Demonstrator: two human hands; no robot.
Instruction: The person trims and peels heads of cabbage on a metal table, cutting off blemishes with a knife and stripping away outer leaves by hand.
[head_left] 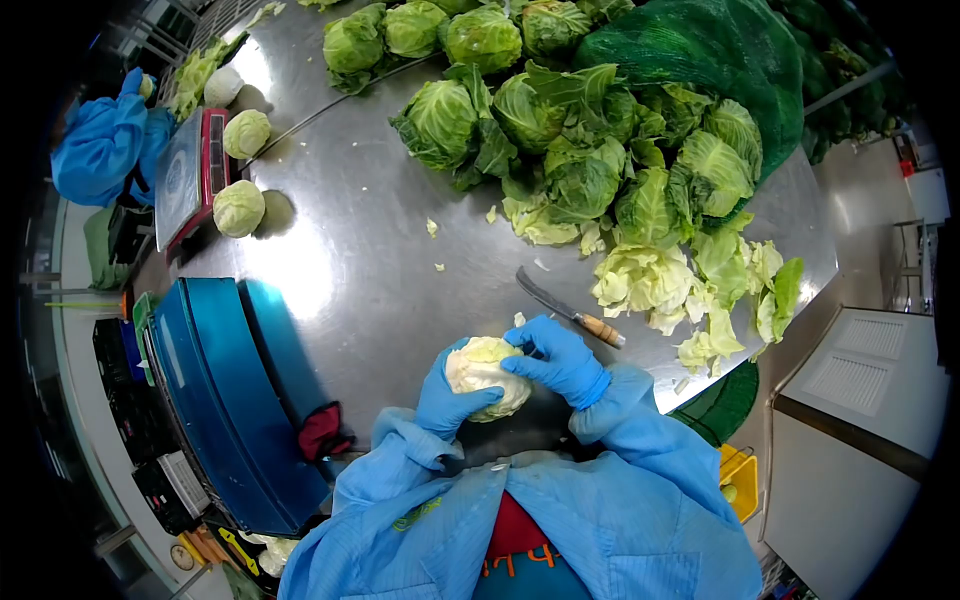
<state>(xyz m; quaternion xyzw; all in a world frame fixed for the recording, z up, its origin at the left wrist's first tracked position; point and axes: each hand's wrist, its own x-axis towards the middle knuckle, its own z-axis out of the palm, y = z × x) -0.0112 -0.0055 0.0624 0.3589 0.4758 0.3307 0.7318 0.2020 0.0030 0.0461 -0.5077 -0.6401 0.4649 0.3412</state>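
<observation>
The steel table [370,210] spreads around the knife; beyond it lies the heap of leafy cabbages [585,180]. Nearer the body than the knife, and left of it, the pale cabbage [480,372] sits clamped between the left hand's [445,392] fingers and thumb. The right hand [560,362], nearer the knife [598,328], touches the pale cabbage's right side, thumb and forefinger apart. The knife handle slants toward the right forearm.

Cabbages on a steel table [350,220] suggest food processing.
</observation>
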